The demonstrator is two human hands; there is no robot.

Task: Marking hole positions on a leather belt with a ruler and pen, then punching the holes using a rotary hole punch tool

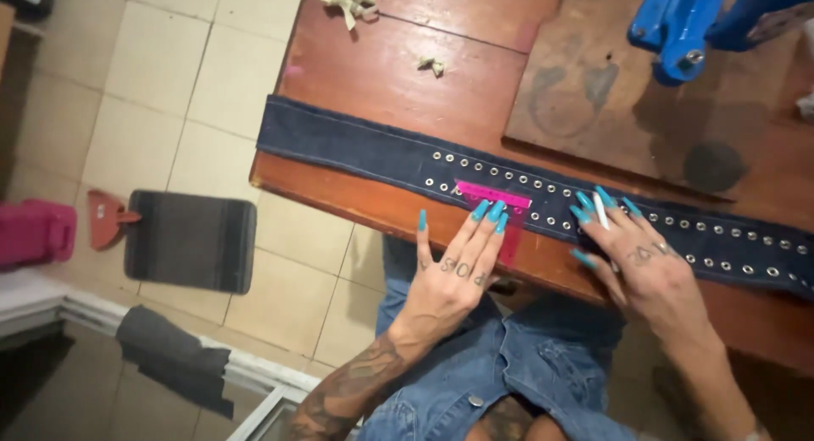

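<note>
Along the front edge of the tabletop [356, 76], my left hand [454, 271] presses flat on a pink ruler [494, 197] atop the soft, limp denim strip [356, 148], while my right hand [644, 267] pinches white chalk [600, 210].

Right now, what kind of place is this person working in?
Probably a small home sewing or craft workshop. A denim strip studded with metal eyelets lies on a worn wooden table, a blue press tool stands at the back, and the left hand holds a pink ruler on the denim.
</note>
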